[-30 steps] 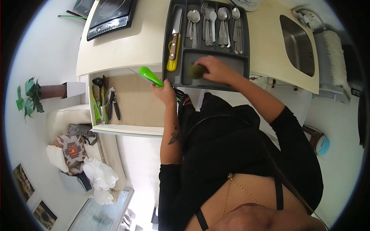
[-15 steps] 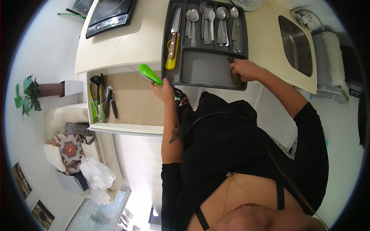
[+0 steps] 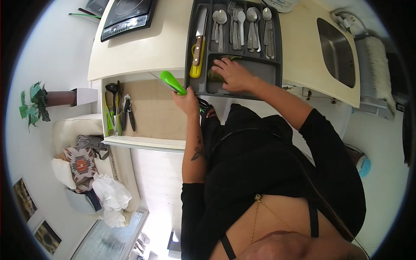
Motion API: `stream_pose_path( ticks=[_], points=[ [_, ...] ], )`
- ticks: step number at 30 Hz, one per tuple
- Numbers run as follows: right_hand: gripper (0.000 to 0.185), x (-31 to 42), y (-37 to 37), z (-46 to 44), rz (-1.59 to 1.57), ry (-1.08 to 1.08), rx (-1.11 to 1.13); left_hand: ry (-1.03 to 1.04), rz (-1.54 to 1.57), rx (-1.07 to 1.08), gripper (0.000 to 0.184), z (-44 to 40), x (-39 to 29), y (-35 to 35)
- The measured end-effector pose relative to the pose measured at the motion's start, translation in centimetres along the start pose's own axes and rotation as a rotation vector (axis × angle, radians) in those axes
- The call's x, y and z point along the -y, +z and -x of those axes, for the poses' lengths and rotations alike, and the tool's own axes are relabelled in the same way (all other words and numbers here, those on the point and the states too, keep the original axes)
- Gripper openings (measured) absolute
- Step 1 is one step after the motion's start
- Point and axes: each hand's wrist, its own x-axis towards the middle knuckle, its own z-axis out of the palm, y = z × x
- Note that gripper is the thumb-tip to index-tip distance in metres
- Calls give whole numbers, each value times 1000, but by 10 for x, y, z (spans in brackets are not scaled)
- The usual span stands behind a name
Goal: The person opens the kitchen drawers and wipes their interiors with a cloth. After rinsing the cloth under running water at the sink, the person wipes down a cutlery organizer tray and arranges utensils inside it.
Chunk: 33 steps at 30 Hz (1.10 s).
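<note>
My left hand [image 3: 187,102] is closed round a green-handled knife [image 3: 172,82]; its thin blade shows nearly edge-on, pointing left over the drawer. The same hand sits against the lower left corner of the grey cutlery tray [image 3: 242,94]. Inside the tray's wide front compartment, my right hand [image 3: 232,74] presses down on a dark green cloth [image 3: 215,76], mostly covered by the fingers. Spoons [image 3: 221,26] and forks [image 3: 235,28] lie in the far slots. A wooden-handled knife [image 3: 198,50] and a yellow cutter [image 3: 196,71] share the left slot.
Below the counter, an open drawer [image 3: 156,104] holds a black ladle [image 3: 112,89] and other utensils at its left end. An induction hob [image 3: 128,21] stands on the counter [image 3: 169,47] at left. The sink [image 3: 336,54] is at right.
My right hand has slid left with the cloth, from the compartment's right end to its left part. My left hand still holds the green-handled knife by the tray corner. The view has shifted slightly.
</note>
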Motion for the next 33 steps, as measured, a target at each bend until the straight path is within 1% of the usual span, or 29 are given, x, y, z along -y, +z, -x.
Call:
stream_pose_path(
  ticks=[2, 3, 5, 6, 8, 9, 11, 13, 14, 15, 16, 17, 18, 19, 20, 21, 22, 24, 25, 26, 27, 28, 30, 31, 32, 33],
  points=[
    [40, -14, -4, -8, -139, -64, 135, 15, -17, 7, 34, -1, 4, 1],
    [40, -15, 2, -14, -139, -61, 137, 13, -17, 10, 34, 1, 4, 2],
    [36, -7, 14, -32, 15, 24, 269, 17, -7, -42, 36, 1, 5, 3],
    [36, -8, 12, -31, 14, 25, 264, 22, -8, -40, 36, 2, 5, 5],
    [25, -12, 1, -22, 40, -30, 428, 12, 18, -93, 39, 3, 8, 7],
    [25, -17, -6, -11, 44, -28, 428, 13, 22, -91, 39, 2, 6, 7],
    [21, -32, -28, 21, -8, -103, 566, -1, 7, -75, 39, 4, 6, 7],
    [26, -52, -54, 40, 46, -12, 893, 4, 32, -66, 39, 3, 11, 8],
    [30, -66, -66, 51, -65, 67, 900, 13, 48, -60, 39, 2, 15, 7],
    [34, -80, -75, 59, -178, 146, 903, 7, 49, -57, 39, 1, 12, 5],
    [34, -89, -87, 61, -177, 148, 908, -58, 48, 1, 46, 0, 5, 2],
    [35, -97, -102, 61, -492, 352, 781, -125, 44, 61, 53, 1, 1, 0],
    [36, -101, -112, 60, -800, 556, 629, -132, 41, 67, 53, 1, 7, 1],
    [36, -102, -117, 59, -803, 565, 629, -61, 27, 8, 45, 1, 12, 4],
    [39, -103, -121, 55, -995, 704, 376, 13, 14, -52, 37, 0, 11, 6],
    [42, -101, -121, 54, -1174, 836, 106, 11, 12, -42, 37, 0, 11, 4],
    [42, -97, -116, 51, -1174, 847, 101, -8, 16, -14, 36, -1, 11, 2],
    [49, -83, -99, 43, -1116, 742, -164, -34, 18, 26, 34, 4, -3, 0],
    [49, -78, -94, 41, -1113, 751, -169, -91, 53, 32, 32, 5, -11, 0],
    [50, -74, -90, 40, -799, 581, 0, -146, 89, 36, 30, 5, -13, 0],
    [50, -71, -87, 42, -486, 408, 162, -148, 87, 44, 30, 6, -11, 0],
    [50, -66, -83, 50, -484, 413, 161, -140, 99, 53, 29, 5, -10, -1],
    [63, -57, -77, 69, -37, 117, 515, -135, 114, 61, 28, 4, -8, 0],
    [73, -57, -76, 76, -78, 147, 588, -112, 107, 50, 27, 3, -8, 0],
    [73, -61, -78, 81, -77, 147, 588, -88, 100, 38, 27, 3, -7, 0],
    [75, -63, -80, 86, -118, 93, 586, -89, 99, 40, 27, 3, -6, 0]
  ],
)
